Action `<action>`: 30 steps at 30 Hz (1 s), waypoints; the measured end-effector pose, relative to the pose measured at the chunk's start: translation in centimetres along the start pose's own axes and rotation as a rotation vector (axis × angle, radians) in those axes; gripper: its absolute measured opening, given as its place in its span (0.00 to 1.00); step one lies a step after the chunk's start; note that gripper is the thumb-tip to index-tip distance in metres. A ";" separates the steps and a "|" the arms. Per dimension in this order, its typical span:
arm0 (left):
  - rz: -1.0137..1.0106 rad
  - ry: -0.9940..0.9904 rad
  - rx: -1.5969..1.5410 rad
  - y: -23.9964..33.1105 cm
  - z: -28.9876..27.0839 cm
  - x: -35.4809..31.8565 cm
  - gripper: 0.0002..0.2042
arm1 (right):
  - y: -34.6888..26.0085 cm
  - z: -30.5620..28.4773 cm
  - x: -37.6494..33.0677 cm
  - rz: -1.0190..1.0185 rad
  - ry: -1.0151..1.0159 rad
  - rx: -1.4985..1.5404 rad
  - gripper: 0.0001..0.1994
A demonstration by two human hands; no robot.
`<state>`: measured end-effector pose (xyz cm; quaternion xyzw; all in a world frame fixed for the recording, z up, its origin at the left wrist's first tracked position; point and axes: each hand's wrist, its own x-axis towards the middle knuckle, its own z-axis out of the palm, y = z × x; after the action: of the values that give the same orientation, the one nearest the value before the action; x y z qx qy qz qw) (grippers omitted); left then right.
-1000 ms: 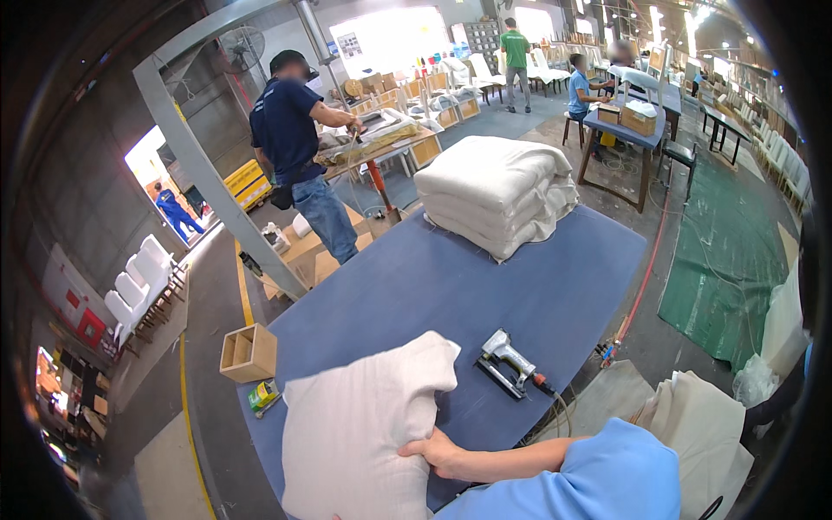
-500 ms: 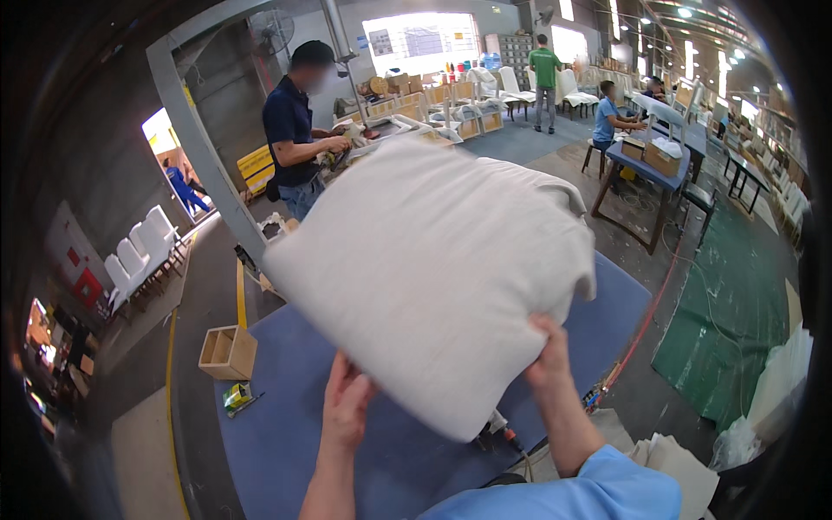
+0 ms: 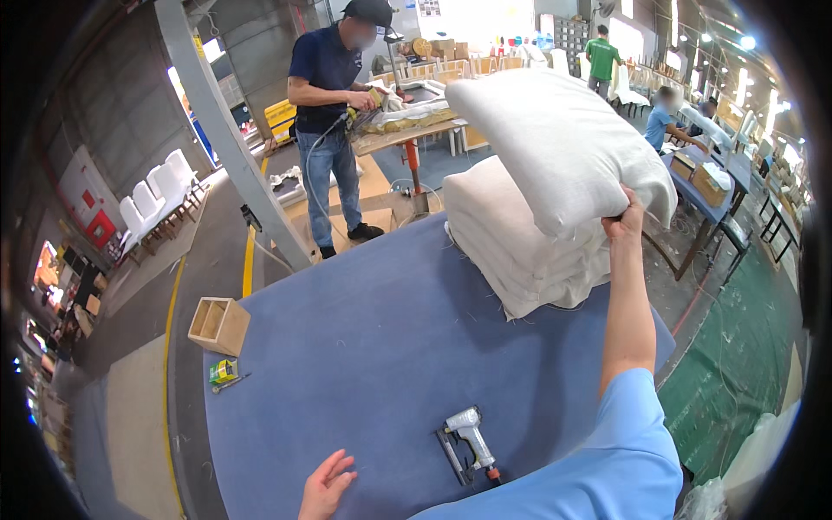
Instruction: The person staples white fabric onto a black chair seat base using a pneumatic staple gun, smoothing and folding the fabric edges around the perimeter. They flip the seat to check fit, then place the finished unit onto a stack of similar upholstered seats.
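Note:
My right hand grips the near edge of a white upholstered seat cushion, holding it tilted over a stack of similar covered cushions. That stack sits at the far right of the blue-covered table. Whether the held cushion touches the stack's top is hard to make out. My left hand is empty, its fingers apart, low over the near part of the table. To its right lies a silver staple gun with a hose fitting at its lower end.
A wooden divided box and a small green-and-yellow carton with a metal tool beside it are at the table's left edge. Beyond the table, a co-worker works at a bench. A grey post rises at the left.
My left hand has let go of the cushion and drawn back toward me. My right hand has carried the cushion away to the far right, uncovering the table and staple gun.

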<state>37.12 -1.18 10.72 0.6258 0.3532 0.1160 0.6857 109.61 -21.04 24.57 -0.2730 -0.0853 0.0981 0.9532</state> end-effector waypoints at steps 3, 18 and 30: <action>-0.088 0.115 -0.061 -1.9 -0.6 -0.8 0.31 | 5.0 -4.4 3.5 0.125 0.125 -0.119 0.17; -0.147 -0.148 0.180 -3.7 2.2 0.7 0.28 | 7.1 -5.1 4.1 0.030 0.402 -0.584 0.27; -0.266 -0.205 0.336 -9.6 -3.4 -4.0 0.29 | 9.2 -11.2 -25.6 -0.334 0.451 -1.033 0.21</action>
<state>29.40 -2.74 3.20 0.6877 0.3755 -0.0999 0.6133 86.04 -25.00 7.45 -0.6992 0.0410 -0.1681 0.6937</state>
